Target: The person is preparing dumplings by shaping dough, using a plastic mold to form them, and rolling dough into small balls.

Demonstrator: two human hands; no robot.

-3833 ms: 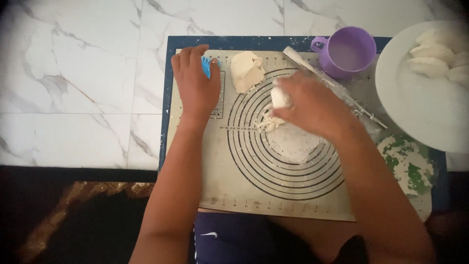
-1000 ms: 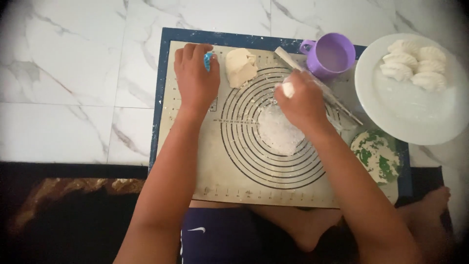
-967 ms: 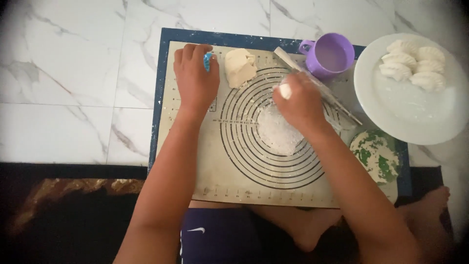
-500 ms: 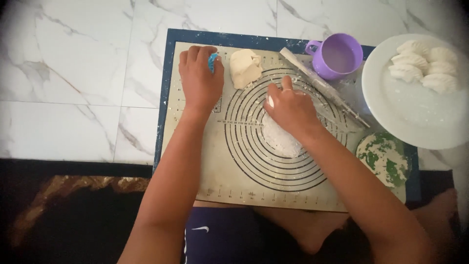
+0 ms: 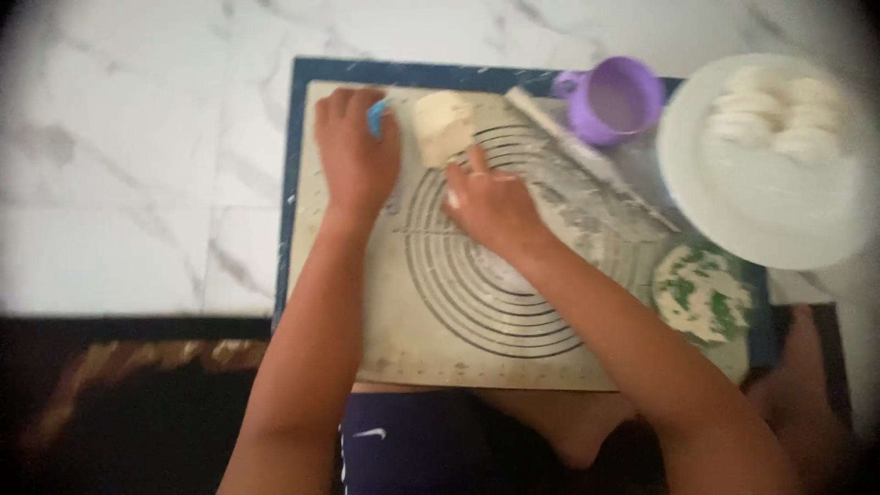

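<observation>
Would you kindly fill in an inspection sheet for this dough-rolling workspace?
Surface: ringed rolling mat on a white marble floor.
Job's things: dough block; flattened dough under the right hand.
Clutter: rolling pin, purple cup, white plate of dough pieces, bowl of green filling.
Grips: left hand flat on the mat, holding a blue tool.
Cables: nothing seen.
Surroundings: dark patterned rug.
</observation>
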